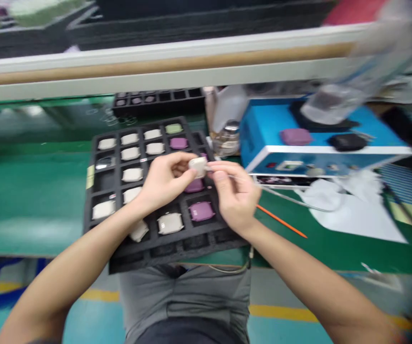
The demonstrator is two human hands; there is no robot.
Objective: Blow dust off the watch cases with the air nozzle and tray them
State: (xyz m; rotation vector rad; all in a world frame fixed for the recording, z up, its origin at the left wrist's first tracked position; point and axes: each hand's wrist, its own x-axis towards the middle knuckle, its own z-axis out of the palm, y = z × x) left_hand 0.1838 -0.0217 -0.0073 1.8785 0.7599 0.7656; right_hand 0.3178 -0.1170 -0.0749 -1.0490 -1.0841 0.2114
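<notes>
- Head view: white rounded-square case (198, 166) held above the right half of the black foam tray (177, 251); its longer side runs roughly across the view, though blur and fingers hide part of it.
- Left hand (164, 179): fingers (180, 167) clamped around the case's left side.
- Right hand (236, 197): nearer the case's right edge, thumb and fingers pinched together on a thin pale cable (291, 203), which runs rightward across the tabletop.
- Tray pockets: several white cases, plus a purple case (201, 211) just below the hands.
- Right of the tray: blue box (259, 138) near the green tabletop's (30, 200) far edge; orange rod (280, 220) and white sheet (352, 217) toward its right side.
</notes>
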